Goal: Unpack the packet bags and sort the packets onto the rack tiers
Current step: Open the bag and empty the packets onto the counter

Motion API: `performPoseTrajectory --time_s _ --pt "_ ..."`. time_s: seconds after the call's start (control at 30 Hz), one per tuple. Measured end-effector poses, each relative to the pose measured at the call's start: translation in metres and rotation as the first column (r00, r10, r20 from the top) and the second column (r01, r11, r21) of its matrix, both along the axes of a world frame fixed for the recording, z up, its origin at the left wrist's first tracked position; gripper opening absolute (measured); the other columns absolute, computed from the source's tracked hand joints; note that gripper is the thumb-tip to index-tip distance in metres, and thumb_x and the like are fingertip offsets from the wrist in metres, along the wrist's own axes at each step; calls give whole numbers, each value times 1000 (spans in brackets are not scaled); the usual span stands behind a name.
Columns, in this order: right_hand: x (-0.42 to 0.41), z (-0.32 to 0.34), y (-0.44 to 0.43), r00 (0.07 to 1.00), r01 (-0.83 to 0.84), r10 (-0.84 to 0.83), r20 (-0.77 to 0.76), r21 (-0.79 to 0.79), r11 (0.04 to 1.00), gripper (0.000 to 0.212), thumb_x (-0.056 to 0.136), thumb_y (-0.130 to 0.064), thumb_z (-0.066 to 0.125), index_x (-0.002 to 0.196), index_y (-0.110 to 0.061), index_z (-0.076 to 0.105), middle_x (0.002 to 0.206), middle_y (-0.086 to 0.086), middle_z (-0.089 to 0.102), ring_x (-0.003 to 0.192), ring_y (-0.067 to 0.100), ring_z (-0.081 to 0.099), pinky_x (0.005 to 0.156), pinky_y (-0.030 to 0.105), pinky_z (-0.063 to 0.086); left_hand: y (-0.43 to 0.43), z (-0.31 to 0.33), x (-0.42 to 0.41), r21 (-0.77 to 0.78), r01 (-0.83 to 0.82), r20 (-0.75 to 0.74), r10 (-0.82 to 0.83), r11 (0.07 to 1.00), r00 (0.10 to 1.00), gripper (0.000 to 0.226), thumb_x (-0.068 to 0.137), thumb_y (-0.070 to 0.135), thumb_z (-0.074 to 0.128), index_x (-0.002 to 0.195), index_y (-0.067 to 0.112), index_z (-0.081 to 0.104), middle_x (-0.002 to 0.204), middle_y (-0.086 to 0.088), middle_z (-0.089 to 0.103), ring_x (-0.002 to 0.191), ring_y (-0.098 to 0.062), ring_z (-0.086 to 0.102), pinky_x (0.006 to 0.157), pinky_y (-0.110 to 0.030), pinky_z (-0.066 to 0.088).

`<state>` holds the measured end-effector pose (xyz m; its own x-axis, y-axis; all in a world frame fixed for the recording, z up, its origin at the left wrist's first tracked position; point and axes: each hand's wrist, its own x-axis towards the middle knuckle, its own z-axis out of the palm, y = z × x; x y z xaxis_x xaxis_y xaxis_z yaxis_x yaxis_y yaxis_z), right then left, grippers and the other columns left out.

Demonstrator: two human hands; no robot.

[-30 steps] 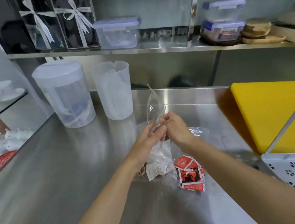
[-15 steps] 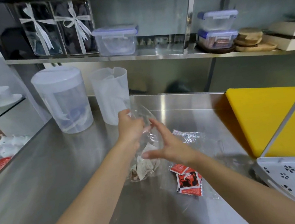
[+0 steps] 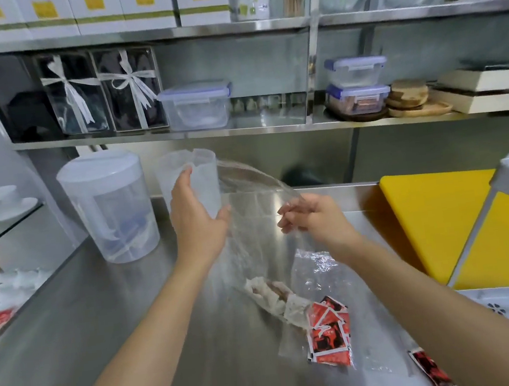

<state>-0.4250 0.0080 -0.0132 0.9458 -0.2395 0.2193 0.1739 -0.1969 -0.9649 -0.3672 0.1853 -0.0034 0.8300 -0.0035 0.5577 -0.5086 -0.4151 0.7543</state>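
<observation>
steel counter [image 3: 75, 356], lidded pitcher [image 3: 109, 209], red packets [image 3: 328, 333], yellow board [image 3: 433, 213]

We're looking from a single head-worn wide-angle camera, pointing forward and a little down over a steel counter [image 3: 89, 338]. Both forearms run in from the bottom edge, so we're close: the left hand [image 3: 197, 221] and right hand [image 3: 316, 220] sit mid-frame. Shelves [image 3: 239, 128] fill the top of the frame, bowed by the lens. A yellow board [image 3: 433, 213] sits at right, a lidded jug [image 3: 109, 206] at left. There's just this one view.
</observation>
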Motion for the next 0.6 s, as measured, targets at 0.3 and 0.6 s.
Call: performPoseTrajectory --time_s 0.3,0.6 --pt "-15 28 -16 983 -185 180 -41 -198 963 14 85 12 49 93 19 57 69 10 58 56 2 58 62 14 49 3 24 11 543 -1 196 -125 840 973 29 69 51 71 92 35 67 150 5 32 143 -18 8 108 -36 -15" --pt "-24 -3 -27 992 -50 38 -123 -95 994 16 73 -5 73 85 -14 68 86 6 68 78 13 63 76 19 50 -27 83 -3 718 26 229 -272 695 935 29 84 37 59 69 14 68 86 10 69 108 -8 51 110 -45 -14"
